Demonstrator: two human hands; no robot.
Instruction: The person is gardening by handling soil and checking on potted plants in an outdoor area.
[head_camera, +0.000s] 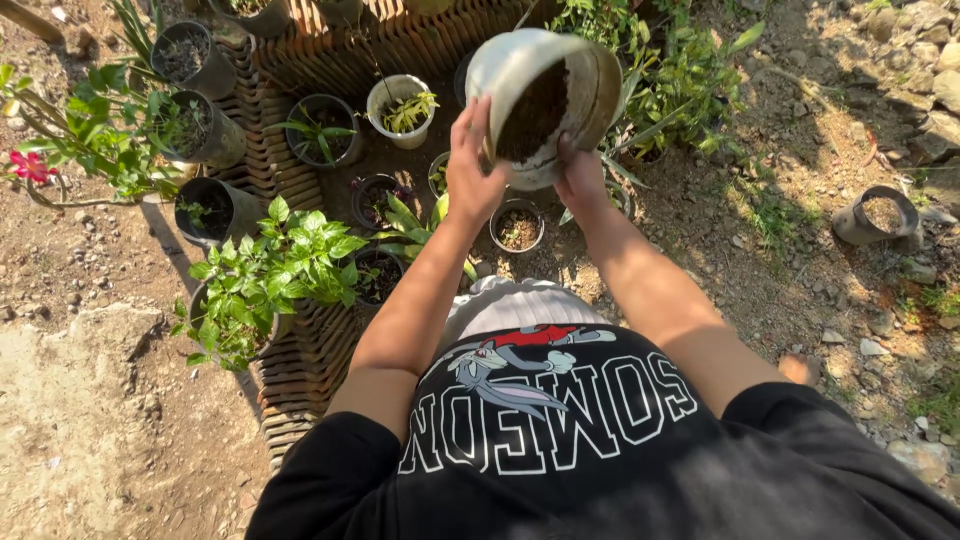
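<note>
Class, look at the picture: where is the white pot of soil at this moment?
In the head view, the white pot of soil is top centre, tipped and held up between the left hand and the right hand, above a small black pot on the ground.

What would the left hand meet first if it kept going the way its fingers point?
The left hand already presses the tilted soil-filled white pot; past it, probably the white pot with a seedling, though depth is unclear.

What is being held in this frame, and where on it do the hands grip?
A white pot full of soil, tipped on its side. The left hand grips its lower left wall; the right hand holds its underside near the base.
</note>
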